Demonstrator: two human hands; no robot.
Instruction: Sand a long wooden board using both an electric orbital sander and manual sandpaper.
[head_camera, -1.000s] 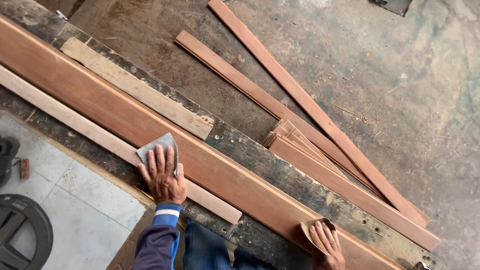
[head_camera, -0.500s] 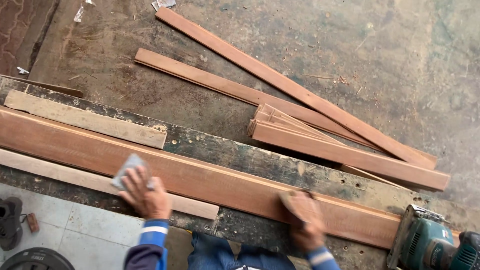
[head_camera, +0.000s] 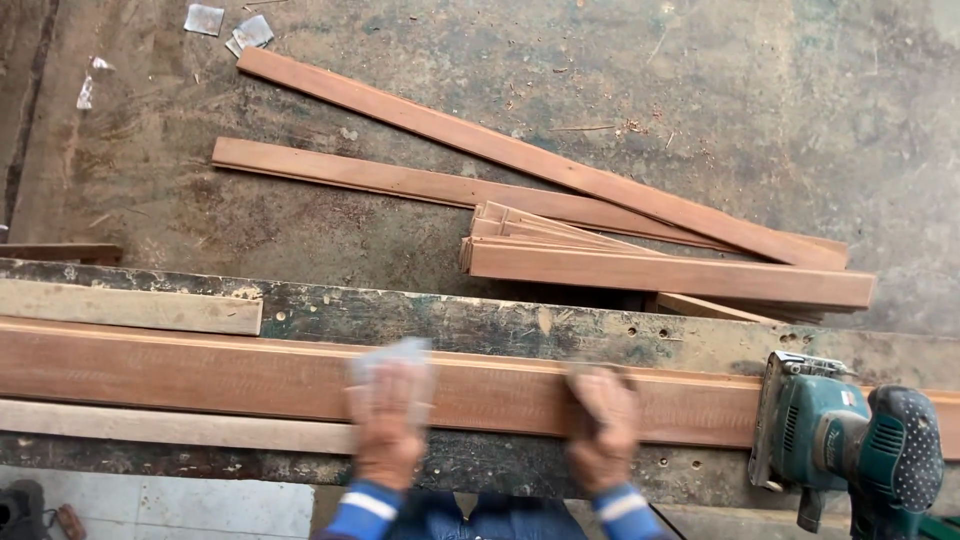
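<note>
Left hand (head_camera: 388, 425): flat, fingers spread, pressing grey sandpaper (head_camera: 392, 356) onto the reddish plank (head_camera: 200, 375).
Right hand (head_camera: 603, 425): flat, palm down, covering a second sandpaper piece (head_camera: 580, 376).

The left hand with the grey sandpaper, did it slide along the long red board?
Yes. The left hand slid right along the long red board, from past the end of the pale strip toward the right hand.

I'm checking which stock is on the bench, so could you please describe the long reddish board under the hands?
The long reddish board is flat, reddish-brown wood lying lengthwise across the worn bench, between two paler strips. Both hands, left and right, press blurred sanding sheets onto its face. A green power tool sits over its right end.
</note>
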